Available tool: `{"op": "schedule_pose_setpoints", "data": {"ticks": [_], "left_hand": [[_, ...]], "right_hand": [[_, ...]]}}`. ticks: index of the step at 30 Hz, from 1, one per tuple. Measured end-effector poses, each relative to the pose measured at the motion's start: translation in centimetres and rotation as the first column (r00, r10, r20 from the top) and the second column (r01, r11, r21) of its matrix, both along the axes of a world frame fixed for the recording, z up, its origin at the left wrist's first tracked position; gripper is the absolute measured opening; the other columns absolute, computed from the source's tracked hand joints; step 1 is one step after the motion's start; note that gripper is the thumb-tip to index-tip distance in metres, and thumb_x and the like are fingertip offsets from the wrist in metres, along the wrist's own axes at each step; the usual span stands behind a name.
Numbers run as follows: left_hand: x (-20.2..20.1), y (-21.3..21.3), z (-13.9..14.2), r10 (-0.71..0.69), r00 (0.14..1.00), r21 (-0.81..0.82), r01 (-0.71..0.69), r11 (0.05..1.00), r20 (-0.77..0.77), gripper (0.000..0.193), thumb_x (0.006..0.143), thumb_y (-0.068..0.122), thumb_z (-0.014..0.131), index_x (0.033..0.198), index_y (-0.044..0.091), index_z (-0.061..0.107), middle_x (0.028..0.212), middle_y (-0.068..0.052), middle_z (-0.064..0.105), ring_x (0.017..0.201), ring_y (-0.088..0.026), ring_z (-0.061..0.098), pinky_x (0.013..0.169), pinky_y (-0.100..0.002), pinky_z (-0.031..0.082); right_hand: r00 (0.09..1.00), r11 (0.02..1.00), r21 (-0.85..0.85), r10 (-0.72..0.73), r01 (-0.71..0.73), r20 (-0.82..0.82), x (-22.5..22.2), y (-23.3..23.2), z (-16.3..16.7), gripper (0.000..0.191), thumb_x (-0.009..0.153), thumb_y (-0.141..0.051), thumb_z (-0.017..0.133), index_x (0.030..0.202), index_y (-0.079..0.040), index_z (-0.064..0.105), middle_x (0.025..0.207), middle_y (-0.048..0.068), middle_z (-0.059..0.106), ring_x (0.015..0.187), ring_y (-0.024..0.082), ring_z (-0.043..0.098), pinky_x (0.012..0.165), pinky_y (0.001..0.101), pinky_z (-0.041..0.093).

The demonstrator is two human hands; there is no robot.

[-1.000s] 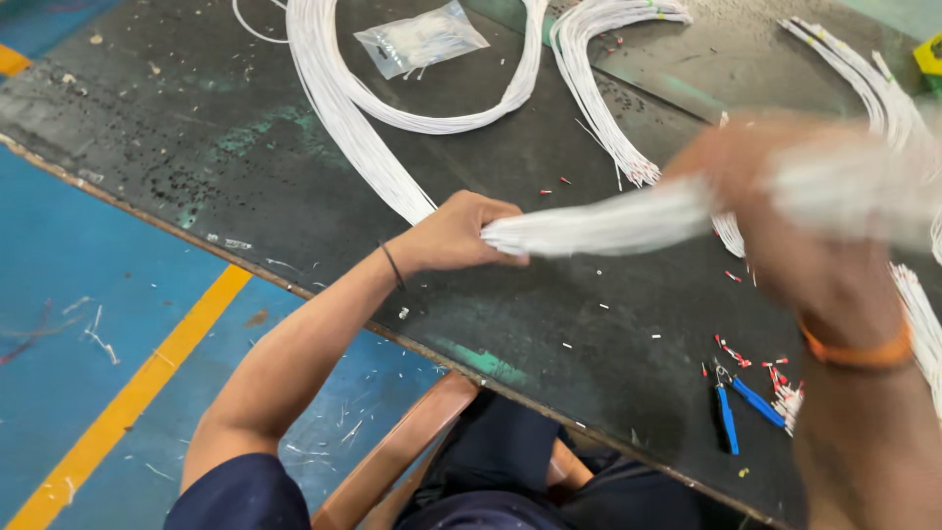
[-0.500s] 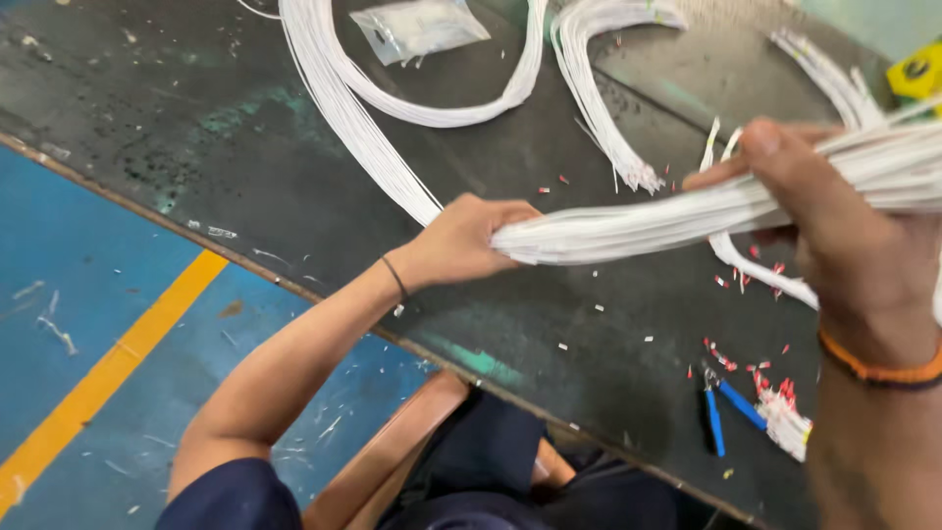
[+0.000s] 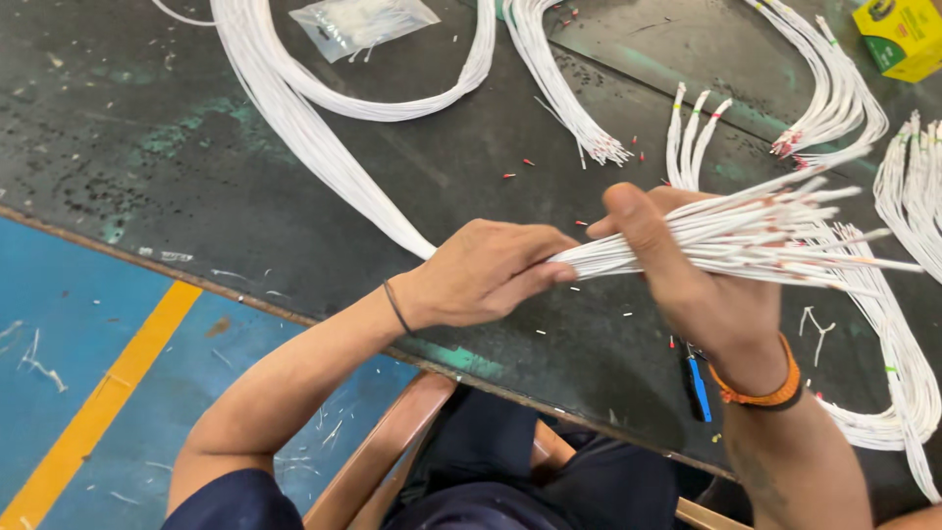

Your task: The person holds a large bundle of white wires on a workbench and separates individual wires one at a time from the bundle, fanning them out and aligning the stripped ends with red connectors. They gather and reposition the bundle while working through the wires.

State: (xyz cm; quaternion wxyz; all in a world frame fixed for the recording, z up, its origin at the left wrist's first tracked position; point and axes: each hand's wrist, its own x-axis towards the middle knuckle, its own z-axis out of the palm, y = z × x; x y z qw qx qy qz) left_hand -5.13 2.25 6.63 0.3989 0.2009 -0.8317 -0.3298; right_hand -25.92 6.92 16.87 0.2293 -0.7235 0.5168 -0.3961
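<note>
A thick bundle of white wires (image 3: pixel 746 236) lies level above the dark worktable (image 3: pixel 147 147), its stripped ends fanning out to the right. My left hand (image 3: pixel 486 270) pinches the bundle's left part, a thin dark band on its wrist. My right hand (image 3: pixel 702 285), with an orange wristband, wraps around the bundle's middle, thumb up over the wires.
Long white wire loops (image 3: pixel 324 108) curve across the table's back. A clear plastic bag (image 3: pixel 363 22) lies at the top, a yellow-green box (image 3: pixel 901 34) at the top right. A blue-handled tool (image 3: pixel 697 388) rests near the front edge. More wire bunches (image 3: pixel 883 393) lie right. Blue floor with a yellow stripe (image 3: pixel 108 402).
My right hand has come down and toward me with the bundle, which now lies flatter. The left hand stays pinched on the bundle's left part.
</note>
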Motion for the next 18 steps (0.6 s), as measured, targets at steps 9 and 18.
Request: {"op": "schedule_pose_setpoints", "data": {"ticks": [9, 18], "left_hand": [[-1.0, 0.1, -1.4, -0.098, 0.993, 0.276, 0.112, 0.955, -0.062, 0.035, 0.1, 0.04, 0.065, 0.1, 0.005, 0.068, 0.071, -0.003, 0.063, 0.061, -0.011, 0.056, 0.056, -0.03, 0.044], [-1.9, 0.5, -1.4, -0.127, 0.992, 0.384, 0.109, 0.917, 0.021, 0.043, 0.102, 0.049, 0.056, 0.094, 0.009, 0.07, 0.067, -0.007, 0.061, 0.061, -0.02, 0.059, 0.056, -0.035, 0.045]], "right_hand": [[0.997, 0.998, -0.007, 0.068, -0.069, -0.043, -1.9, 0.8, -1.3, 0.018, 0.094, -0.021, 0.077, 0.091, -0.004, 0.079, 0.073, -0.002, 0.072, 0.062, 0.002, 0.058, 0.054, 0.021, 0.045], [0.992, 0.992, 0.122, 0.001, -0.017, 0.126, -2.7, -0.2, -3.1, 0.026, 0.099, -0.024, 0.071, 0.087, -0.004, 0.081, 0.065, 0.003, 0.068, 0.054, 0.006, 0.052, 0.049, 0.0233, 0.04]]}}
